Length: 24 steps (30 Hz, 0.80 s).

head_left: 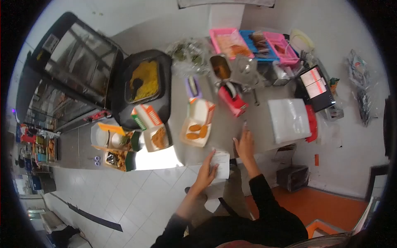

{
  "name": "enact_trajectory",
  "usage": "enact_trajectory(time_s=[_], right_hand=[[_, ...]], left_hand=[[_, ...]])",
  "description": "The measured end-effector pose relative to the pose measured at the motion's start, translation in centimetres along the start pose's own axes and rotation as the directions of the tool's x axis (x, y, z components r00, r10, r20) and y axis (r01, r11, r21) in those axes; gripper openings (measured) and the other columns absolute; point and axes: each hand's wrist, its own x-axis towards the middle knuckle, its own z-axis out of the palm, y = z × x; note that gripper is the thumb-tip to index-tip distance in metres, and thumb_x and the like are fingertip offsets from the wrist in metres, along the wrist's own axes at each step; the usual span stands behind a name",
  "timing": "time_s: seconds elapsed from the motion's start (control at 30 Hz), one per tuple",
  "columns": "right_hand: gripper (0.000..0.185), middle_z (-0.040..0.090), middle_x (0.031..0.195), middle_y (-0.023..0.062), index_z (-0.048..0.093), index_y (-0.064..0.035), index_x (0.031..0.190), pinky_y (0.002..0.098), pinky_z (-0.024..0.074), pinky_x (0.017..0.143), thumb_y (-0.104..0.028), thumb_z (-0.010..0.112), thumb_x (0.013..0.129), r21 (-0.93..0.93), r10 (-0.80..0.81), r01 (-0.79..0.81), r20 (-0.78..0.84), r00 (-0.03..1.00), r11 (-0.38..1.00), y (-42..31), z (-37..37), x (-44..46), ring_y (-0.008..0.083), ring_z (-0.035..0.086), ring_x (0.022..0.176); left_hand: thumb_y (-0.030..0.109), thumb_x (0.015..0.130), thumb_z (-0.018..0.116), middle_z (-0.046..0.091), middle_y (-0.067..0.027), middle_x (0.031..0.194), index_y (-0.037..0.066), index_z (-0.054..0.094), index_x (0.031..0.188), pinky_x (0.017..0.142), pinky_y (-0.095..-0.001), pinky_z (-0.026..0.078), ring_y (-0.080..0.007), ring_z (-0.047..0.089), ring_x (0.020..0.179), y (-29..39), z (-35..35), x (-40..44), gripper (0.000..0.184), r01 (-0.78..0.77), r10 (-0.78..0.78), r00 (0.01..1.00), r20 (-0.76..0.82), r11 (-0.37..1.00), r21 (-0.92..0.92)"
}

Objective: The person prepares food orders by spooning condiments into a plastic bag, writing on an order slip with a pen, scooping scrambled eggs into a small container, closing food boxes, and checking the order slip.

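Your left hand point(205, 173) was closed on a white paper point(222, 166), at the near edge of the tabletop point(257, 124). Your right hand point(245, 148) was partly open, thumb apart; I could not tell whether it held something.

soft light, fisheye bending, black corners

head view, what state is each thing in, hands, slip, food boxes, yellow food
Paper slip, held in the left hand
Right hand, index finger extended, grip unclear
Rightmost food box, open, browned pieces inside
Next food box left, open, fried-looking food inside
Yellow food, uncovered, dark scoop in it
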Motion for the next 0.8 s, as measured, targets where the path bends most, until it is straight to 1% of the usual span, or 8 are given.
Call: enact_trajectory(time_s=[0.07,0.27,0.3,0.33,0.37,0.53,0.67,0.8], right_hand=[[0.049,0.045,0.120,0.0260,0.040,0.0093,0.126,0.0455,0.0402,0.093,-0.008,0.057,0.084,-0.018,-0.030,0.031,0.074,0.997,0.999,1.9,4.6,3.6,0.0407,0.047,0.110],[0.036,0.051,0.113,0.0221,0.046,0.0012,0.125,0.0418,0.0443,0.088,-0.010,0.049,0.092,0.559,-0.031,-0.208,0.388,0.921,0.802,8.9,-2.6,0.5,0.0379,0.052,0.104],[0.026,0.055,0.102,0.0172,0.052,0.0016,0.118,0.0402,0.0455,0.080,-0.010,0.047,0.094,0.453,-0.394,0.399,-0.110,0.913,0.797,9.4,-0.3,0.4,0.0310,0.056,0.092],[0.024,0.056,0.101,0.0158,0.057,0.0003,0.113,0.0370,0.0467,0.076,-0.010,0.050,0.093,0.614,-0.311,0.148,0.168,0.936,0.776,9.3,-0.1,0.6,0.0290,0.056,0.090],[0.025,0.056,0.100,0.0135,0.058,-0.0008,0.113,0.0356,0.0472,0.074,-0.008,0.054,0.089,0.337,-0.471,0.412,0.115,0.874,0.847,9.2,0.0,1.7,0.0280,0.057,0.089],[0.022,0.057,0.097,0.0100,0.060,-0.0029,0.109,0.0340,0.0475,0.075,-0.010,0.053,0.090,0.492,-0.616,0.646,-0.251,0.747,0.583,8.8,-10.5,7.8,0.0245,0.056,0.085],[0.017,0.060,0.089,0.0136,0.059,-0.0010,0.101,0.0378,0.0461,0.076,-0.010,0.048,0.091,0.346,-0.077,0.353,-0.611,0.788,0.869,17.7,-17.1,19.6,0.0300,0.058,0.085],[0.016,0.065,0.089,0.0157,0.063,0.0003,0.098,0.0334,0.0492,0.075,-0.007,0.058,0.085,0.343,-0.006,0.100,-0.263,0.965,0.934,31.3,-15.5,35.6,0.0267,0.063,0.082]], left_hand=[[0.003,0.085,0.056,0.035,-0.0215,0.142,0.007,0.005,0.147,0.108,-0.0385,0.030,-0.0362,0.034,0.132,-4.4,1.0,6.0,0.080,-0.159,0.157,0.985,-0.066,0.987,-0.032],[0.013,0.073,0.073,0.041,-0.0208,0.133,0.005,0.007,0.145,0.090,-0.0414,0.046,-0.0383,0.049,0.114,3.1,7.9,10.7,0.098,0.338,-0.266,0.918,-0.294,0.913,0.229],[0.016,0.070,0.076,0.044,-0.0210,0.128,0.004,0.011,0.145,0.087,-0.0414,0.047,-0.0380,0.052,0.109,3.5,8.3,10.9,0.100,0.407,-0.310,0.891,-0.331,0.868,0.283],[0.018,0.069,0.077,0.046,-0.0210,0.124,0.003,0.014,0.144,0.085,-0.0414,0.047,-0.0374,0.053,0.106,3.7,8.8,10.9,0.099,0.388,-0.276,0.889,-0.365,0.877,0.282],[0.021,0.068,0.078,0.048,-0.0210,0.119,0.002,0.018,0.143,0.083,-0.0414,0.047,-0.0368,0.054,0.102,3.5,9.1,11.1,0.098,0.368,-0.239,0.883,-0.403,0.887,0.279],[0.025,0.066,0.080,0.052,-0.0180,0.104,0.002,0.029,0.139,0.079,-0.0400,0.046,-0.0335,0.056,0.094,3.9,9.2,11.2,0.092,0.334,-0.111,0.898,-0.426,0.802,0.494],[0.027,0.068,0.079,0.052,-0.0176,0.104,0.001,0.032,0.136,0.080,-0.0401,0.047,-0.0326,0.056,0.097,5.1,9.1,12.2,0.086,0.394,-0.205,0.901,-0.382,0.756,0.523],[0.026,0.075,0.075,0.051,-0.0181,0.109,0.001,0.034,0.134,0.082,-0.0392,0.047,-0.0311,0.056,0.098,6.4,8.5,12.5,0.077,0.453,-0.279,0.873,-0.401,0.771,0.449]])
